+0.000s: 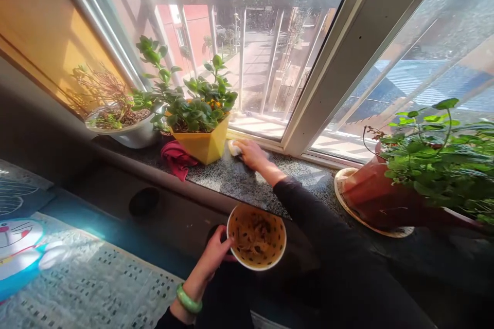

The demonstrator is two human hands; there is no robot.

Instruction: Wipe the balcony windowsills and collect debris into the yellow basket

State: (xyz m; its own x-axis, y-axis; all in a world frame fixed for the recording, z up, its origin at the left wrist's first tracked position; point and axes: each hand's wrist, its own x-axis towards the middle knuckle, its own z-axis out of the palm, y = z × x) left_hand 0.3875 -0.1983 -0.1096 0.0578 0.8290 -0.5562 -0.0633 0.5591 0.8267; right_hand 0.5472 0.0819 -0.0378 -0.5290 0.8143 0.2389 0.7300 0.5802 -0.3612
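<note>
Bowl [279, 239] of brown scraps [257, 231] by the windowsill's [247, 185] front edge
Left hand [216, 253]: fingers clamped on its side; right hand [252, 155]: fingers closed over a white wad [233, 148] beside the yellow pot [212, 144] of greenery [191, 100].

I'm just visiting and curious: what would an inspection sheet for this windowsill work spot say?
Surface: speckled sill, sunlit in patches.
Job's things: spotted tub with brownish contents; small whitish wad, material unclear.
Clutter: red cloth beside yellow pot; white pot; reddish pot on a saucer.
Grippers: bare hands; left hand holds the tub, right hand holds the wad at the sill.
Cables: nothing seen.
Surroundings: window, bars outside; patterned fabric.
</note>
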